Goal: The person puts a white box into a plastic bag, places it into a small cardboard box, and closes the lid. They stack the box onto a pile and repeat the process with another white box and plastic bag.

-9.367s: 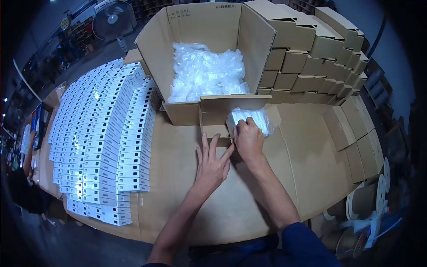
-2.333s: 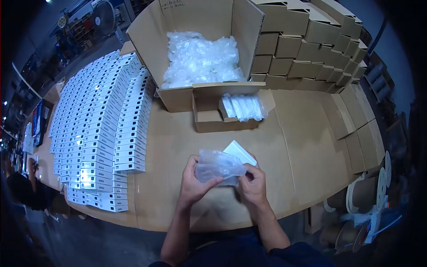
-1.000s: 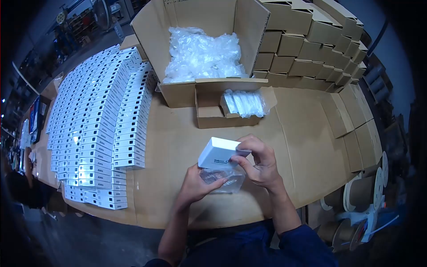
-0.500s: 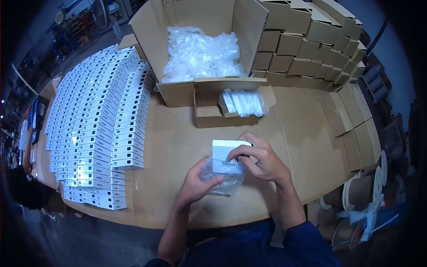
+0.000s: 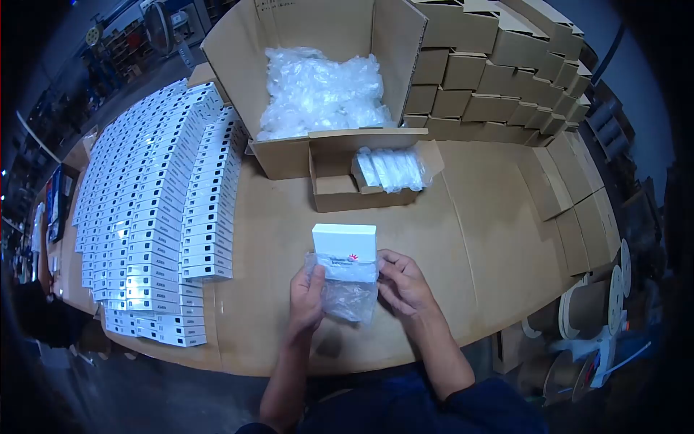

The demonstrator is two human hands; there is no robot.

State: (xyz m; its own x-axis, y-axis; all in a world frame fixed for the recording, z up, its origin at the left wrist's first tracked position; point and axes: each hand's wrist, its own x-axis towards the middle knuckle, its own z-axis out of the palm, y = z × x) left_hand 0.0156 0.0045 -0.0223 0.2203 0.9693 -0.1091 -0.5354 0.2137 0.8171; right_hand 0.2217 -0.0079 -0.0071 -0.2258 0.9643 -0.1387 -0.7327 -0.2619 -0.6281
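A white box [image 5: 344,239] with a small red mark sticks up out of a clear plastic bag [image 5: 348,300], its lower part inside the bag. My left hand [image 5: 307,300] grips the bag's left side, thumb across the front. At the bag's upper right edge, my right hand [image 5: 407,283] pinches the plastic between thumb and fingers. Beyond them stands an open small carton [image 5: 361,201], with several plastic-wrapped white boxes [image 5: 394,170] lined up in its right part.
A large open carton [image 5: 285,158] full of clear plastic bags [image 5: 325,90] stands behind. Stacked white boxes [image 5: 155,217] fill the table's left side. Folded brown cartons [image 5: 499,79] are piled at back right, with others [image 5: 571,173] along the right edge. Spools [image 5: 585,311] stand beyond the table.
The white box and bag have shifted left and turned so the red mark shows. My right hand has moved from the box's top down to the bag's right edge.
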